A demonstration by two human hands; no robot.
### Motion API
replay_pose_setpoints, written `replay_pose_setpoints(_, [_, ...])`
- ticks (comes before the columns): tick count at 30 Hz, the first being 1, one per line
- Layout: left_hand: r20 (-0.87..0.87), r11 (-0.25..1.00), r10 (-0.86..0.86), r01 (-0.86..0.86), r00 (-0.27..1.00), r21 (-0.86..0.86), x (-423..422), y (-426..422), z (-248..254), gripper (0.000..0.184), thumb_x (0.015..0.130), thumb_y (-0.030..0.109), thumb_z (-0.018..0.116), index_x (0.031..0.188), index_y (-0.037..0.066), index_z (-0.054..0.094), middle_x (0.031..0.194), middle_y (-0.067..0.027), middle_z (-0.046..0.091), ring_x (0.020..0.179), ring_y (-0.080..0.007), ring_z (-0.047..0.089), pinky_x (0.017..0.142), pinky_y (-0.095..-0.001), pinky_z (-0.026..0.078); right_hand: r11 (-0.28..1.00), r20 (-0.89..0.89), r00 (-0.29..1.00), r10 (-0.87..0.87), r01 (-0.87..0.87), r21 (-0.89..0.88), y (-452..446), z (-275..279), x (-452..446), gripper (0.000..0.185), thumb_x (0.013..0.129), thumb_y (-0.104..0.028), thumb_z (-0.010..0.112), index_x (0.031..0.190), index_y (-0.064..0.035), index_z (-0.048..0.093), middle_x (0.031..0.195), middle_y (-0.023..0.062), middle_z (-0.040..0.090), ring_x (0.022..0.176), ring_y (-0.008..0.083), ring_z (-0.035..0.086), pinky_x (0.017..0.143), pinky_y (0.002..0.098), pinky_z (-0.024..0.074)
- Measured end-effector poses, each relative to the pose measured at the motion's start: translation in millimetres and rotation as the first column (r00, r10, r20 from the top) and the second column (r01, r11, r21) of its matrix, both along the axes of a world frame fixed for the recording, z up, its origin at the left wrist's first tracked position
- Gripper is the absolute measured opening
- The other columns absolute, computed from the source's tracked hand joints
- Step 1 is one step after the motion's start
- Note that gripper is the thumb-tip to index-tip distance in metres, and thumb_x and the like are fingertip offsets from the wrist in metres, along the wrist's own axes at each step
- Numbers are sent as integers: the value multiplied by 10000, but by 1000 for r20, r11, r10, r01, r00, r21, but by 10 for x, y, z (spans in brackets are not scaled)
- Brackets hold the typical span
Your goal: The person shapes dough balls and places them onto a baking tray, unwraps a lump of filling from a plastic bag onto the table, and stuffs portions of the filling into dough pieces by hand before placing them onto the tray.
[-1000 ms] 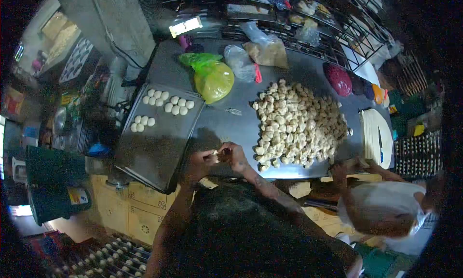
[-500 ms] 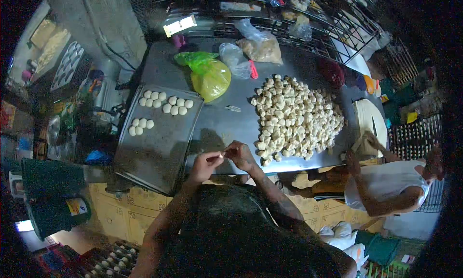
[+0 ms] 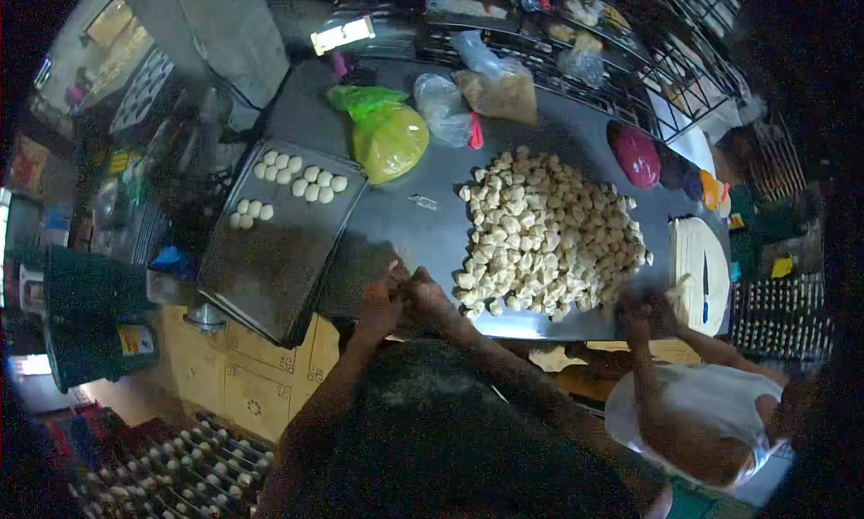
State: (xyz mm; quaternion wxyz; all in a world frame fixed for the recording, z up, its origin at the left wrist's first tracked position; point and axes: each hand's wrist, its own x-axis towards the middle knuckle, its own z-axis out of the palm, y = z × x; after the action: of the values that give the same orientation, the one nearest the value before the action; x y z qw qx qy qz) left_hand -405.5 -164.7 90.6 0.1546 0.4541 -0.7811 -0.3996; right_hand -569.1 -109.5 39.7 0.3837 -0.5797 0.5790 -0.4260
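My left hand [image 3: 382, 300] and my right hand [image 3: 423, 296] meet at the table's front edge, fingers closed together. Whatever lies between them is too dark and small to make out. Right of them a large heap of pale dough pieces [image 3: 549, 235] covers part of the dark table [image 3: 387, 222]. To the left, a dark tray [image 3: 270, 267] bears several round white dough balls [image 3: 312, 190] in groups near its far end. A small flat item [image 3: 423, 201] lies on the table beyond my hands.
A yellow-green bag [image 3: 390, 141], a clear bag [image 3: 443, 109] and a brown-filled bag [image 3: 499, 91] stand at the back. On the right are a dark red bundle [image 3: 634, 154], a pale round stack [image 3: 700, 258] with a knife, and a co-worker [image 3: 693, 411] in white.
My hands have come closer together at the table edge, and their fingers are now darker and more hidden. The co-worker's hands have moved at the heap's right side. The whole view has shifted slightly.
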Motion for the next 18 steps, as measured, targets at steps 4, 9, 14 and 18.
replay_pose_setpoints(4, [-836, 610, 524, 613, 165, 502, 322, -362, -862, 404, 979, 164, 583, 1368, 62, 537, 1074, -145, 685, 868, -179, 657, 760, -361, 529, 987, -93, 995, -16, 31, 159, -188, 177, -168, 209, 976, -182, 605, 973, 3, 702, 1019, 115, 702, 909, 229, 662, 772, 354, 563])
replay_pose_setpoints(9, [-557, 787, 536, -135, 635, 603, 650, -466, -355, 379, 954, 152, 650, 1302, 18, 586, 1115, -91, 678, 950, -169, 646, 819, -319, 536, 966, 501, 857, -119, -15, 257, -645, 119, 283, 149, 946, -80, 639, 1045, 0, 717, 949, 78, 720, 864, 220, 667, 771, 341, 582])
replay_pose_setpoints(14, [-391, 823, 429, -175, 814, 540, 1100, -940, 31, 349, 950, 207, 666, 1238, 15, 625, 1178, -105, 666, 1035, -183, 636, 905, -332, 516, 945, 478, 875, -70, -95, 313, -1193, 46, 843, 256, 921, -54, 672, 1173, -13, 673, 1096, 83, 694, 931, 201, 662, 799, 340, 572])
replay_pose_setpoints(18, [-551, 788, 489, -71, 676, 612, 2316, -1188, -1045, 370, 999, 296, 582, 1253, 29, 618, 1238, -130, 643, 1117, -230, 611, 963, -375, 492, 990, 398, 912, 102, -132, 48, -1569, 153, 1217, 375, 936, -75, 662, 1299, -20, 584, 1267, 98, 620, 950, 165, 650, 796, 316, 567])
